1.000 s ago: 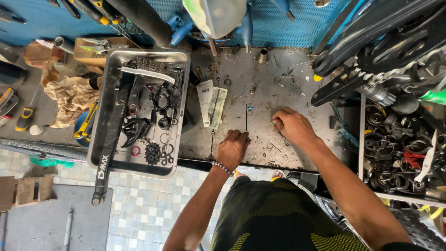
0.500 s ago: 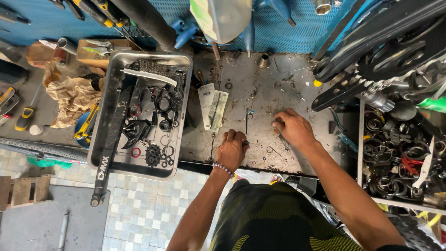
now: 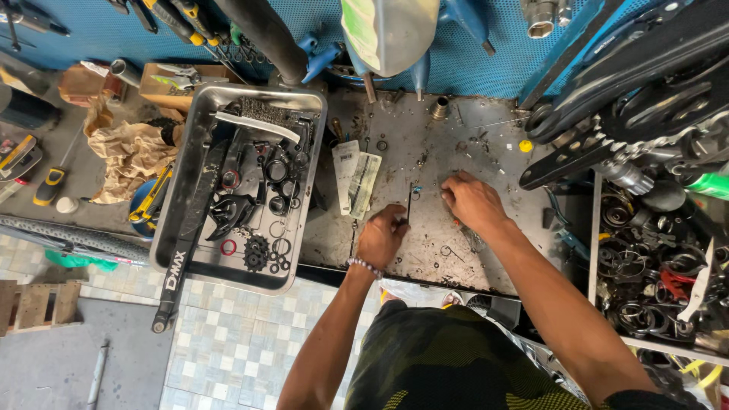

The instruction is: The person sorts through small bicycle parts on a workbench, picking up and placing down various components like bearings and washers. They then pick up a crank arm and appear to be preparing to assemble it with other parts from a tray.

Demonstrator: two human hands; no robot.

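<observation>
The left hand (image 3: 382,234) sits near the front edge of the bench (image 3: 425,152), fingers pinched around the lower end of a thin dark rod (image 3: 409,203) that stands up toward 12 o'clock from the knuckles. The right hand (image 3: 472,202) lies palm down at 3 o'clock of the rod, just beside it, fingers curled onto the benchtop; whether it grips anything under them cannot be told.

Open room is narrow. The bare patch of bench runs from the hands up toward 12 o'clock, dotted with small washers and bits. At 6 o'clock the bench edge is right under the left wrist, with tiled floor (image 3: 228,334) below. At 9 o'clock a steel tray (image 3: 199,121) full of black parts and a sprocket (image 3: 256,250) closes that side; two flat packets (image 3: 355,178) lie between tray and left hand, near the fingers. A long black bar (image 3: 186,243) lies across the tray and overhangs the bench edge toward 7 o'clock.

At 3 o'clock of the right hand a black crank (image 3: 577,156) juts in over the bench, and beyond it a bin (image 3: 653,266) of cables and rings. At 12 o'clock tools hang on the blue pegboard (image 3: 486,68) over the back edge, and a short metal sleeve (image 3: 439,108) stands at 12 o'clock. A yellow cap (image 3: 525,145) lies at 1 o'clock of the right hand.
</observation>
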